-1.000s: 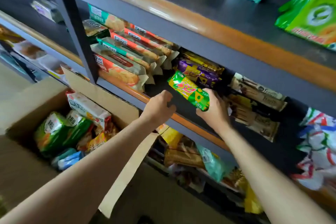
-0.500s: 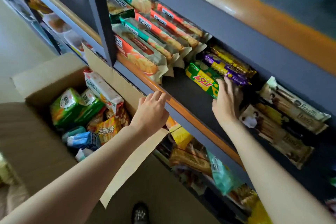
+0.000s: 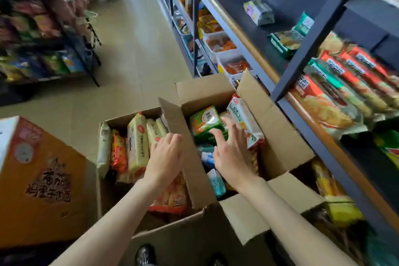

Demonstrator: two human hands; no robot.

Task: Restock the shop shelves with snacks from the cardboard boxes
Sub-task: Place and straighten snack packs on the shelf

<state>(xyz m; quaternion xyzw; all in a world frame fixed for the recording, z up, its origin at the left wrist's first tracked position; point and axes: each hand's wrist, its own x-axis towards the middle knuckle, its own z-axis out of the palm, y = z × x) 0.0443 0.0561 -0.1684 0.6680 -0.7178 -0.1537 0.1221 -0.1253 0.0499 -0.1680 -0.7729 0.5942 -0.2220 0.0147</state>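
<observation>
Both hands reach down over two open cardboard boxes on the floor beside the shelves. The left hand hovers with its fingers loosely extended, holding nothing, at the upright flap that stands between the two boxes, above the pale yellow packets standing on end in the left box. The right hand is spread wide, fingers straight and apart, holding nothing, over the right box; its fingertips lie at a green snack bag and beside a white and red biscuit pack that leans against the box's right flap. Blue packets lie lower in the same box, below the right hand. To the right, the dark shelf carries long biscuit packs in a slanted row, past an upright post. An orange printed carton sits at the far left.
</observation>
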